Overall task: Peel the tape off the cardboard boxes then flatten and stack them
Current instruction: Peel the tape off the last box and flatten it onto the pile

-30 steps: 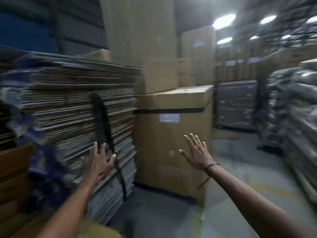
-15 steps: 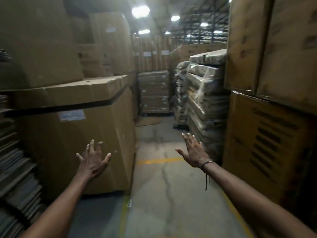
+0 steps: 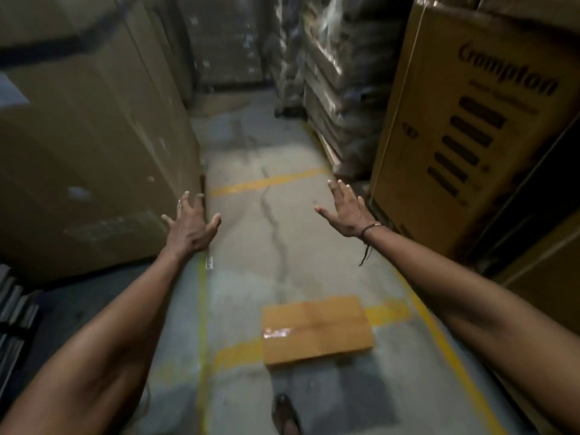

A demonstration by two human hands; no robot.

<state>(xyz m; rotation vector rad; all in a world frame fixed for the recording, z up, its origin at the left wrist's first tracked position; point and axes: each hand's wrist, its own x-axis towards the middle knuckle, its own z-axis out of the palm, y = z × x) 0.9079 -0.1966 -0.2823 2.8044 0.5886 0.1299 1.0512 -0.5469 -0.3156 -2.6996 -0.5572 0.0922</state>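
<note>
A small brown cardboard box [image 3: 317, 329] lies on the aisle floor below and between my arms, with clear shiny tape along its top seam. My left hand [image 3: 190, 224] is stretched forward with fingers spread and holds nothing, close to the corner of a large carton. My right hand [image 3: 348, 211] is also held out with straight fingers and is empty; a dark cord band circles its wrist. Both hands hover well above and beyond the small box, touching nothing.
A big brown carton [image 3: 94, 146] walls the aisle's left; flattened cardboard sheets [image 3: 12, 312] are stacked at the lower left. A printed yellow carton [image 3: 464, 127] and wrapped bundles [image 3: 339, 83] line the right. Yellow floor lines [image 3: 270, 182] cross the aisle. My shoe [image 3: 285, 412] shows below.
The view swung right from the flattened stack down the aisle, then tilted down to the floor, bringing the small taped box into sight. Both hands stayed spread and empty.
</note>
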